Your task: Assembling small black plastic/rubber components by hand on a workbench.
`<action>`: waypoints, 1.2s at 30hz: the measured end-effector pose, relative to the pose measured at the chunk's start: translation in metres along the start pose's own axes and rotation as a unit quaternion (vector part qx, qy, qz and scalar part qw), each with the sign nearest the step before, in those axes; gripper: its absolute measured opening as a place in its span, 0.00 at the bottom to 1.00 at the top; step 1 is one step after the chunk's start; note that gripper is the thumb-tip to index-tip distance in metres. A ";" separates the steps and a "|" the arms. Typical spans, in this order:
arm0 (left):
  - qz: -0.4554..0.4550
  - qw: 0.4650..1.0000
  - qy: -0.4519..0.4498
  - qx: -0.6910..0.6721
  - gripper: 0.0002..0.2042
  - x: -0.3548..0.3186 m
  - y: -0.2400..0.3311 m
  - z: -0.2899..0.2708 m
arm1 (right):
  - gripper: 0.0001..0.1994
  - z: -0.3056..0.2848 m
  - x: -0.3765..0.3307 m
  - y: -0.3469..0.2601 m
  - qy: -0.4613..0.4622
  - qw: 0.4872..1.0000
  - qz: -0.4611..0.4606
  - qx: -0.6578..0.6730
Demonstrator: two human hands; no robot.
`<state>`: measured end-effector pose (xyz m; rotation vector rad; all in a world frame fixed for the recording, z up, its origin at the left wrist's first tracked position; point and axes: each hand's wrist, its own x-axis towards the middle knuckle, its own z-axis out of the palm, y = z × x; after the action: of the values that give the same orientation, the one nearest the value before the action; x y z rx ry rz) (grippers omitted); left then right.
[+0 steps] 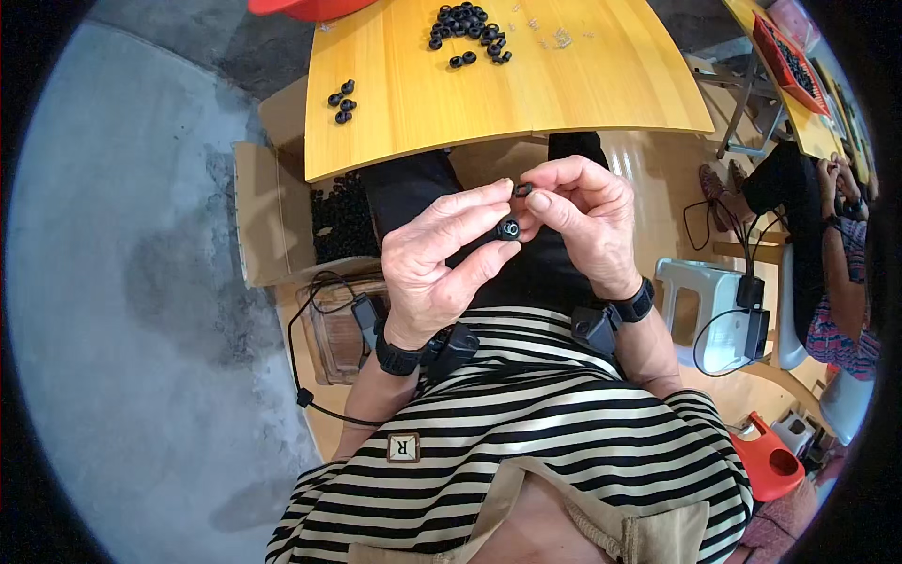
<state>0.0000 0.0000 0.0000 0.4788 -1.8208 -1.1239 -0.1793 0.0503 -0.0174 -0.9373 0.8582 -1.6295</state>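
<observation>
My left hand is closed round a small black rounded part, whose end shows a pale ring between thumb and fingers. My right hand pinches a smaller black piece between thumb and forefinger, just above the rounded part. The left fingertips also lie close to that smaller piece, and whether they touch it I cannot tell. Both hands are raised over my lap, in front of the table's near edge. On the yellow wooden table lie a pile of similar black parts and a smaller group to the left.
Tiny clear pieces are scattered on the table, near a red container. Left below stands an open cardboard box holding many black parts. A white stool with cables is at right; beyond, another person sits near a red tray.
</observation>
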 end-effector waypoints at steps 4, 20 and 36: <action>0.003 1.000 0.004 0.009 0.18 0.000 0.001 0.001 | 0.09 0.002 -0.001 -0.001 0.013 1.000 0.009 0.004; 0.004 0.999 0.033 0.002 0.16 0.000 -0.008 0.000 | 0.08 0.001 0.000 -0.002 -0.030 0.998 -0.050 0.002; -0.054 0.997 0.040 -0.044 0.15 -0.003 -0.005 -0.002 | 0.08 0.007 -0.006 -0.006 -0.016 0.998 -0.012 -0.051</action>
<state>0.0028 -0.0012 -0.0058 0.5677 -1.6853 -1.2359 -0.1743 0.0568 -0.0094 -1.0461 0.9176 -1.5987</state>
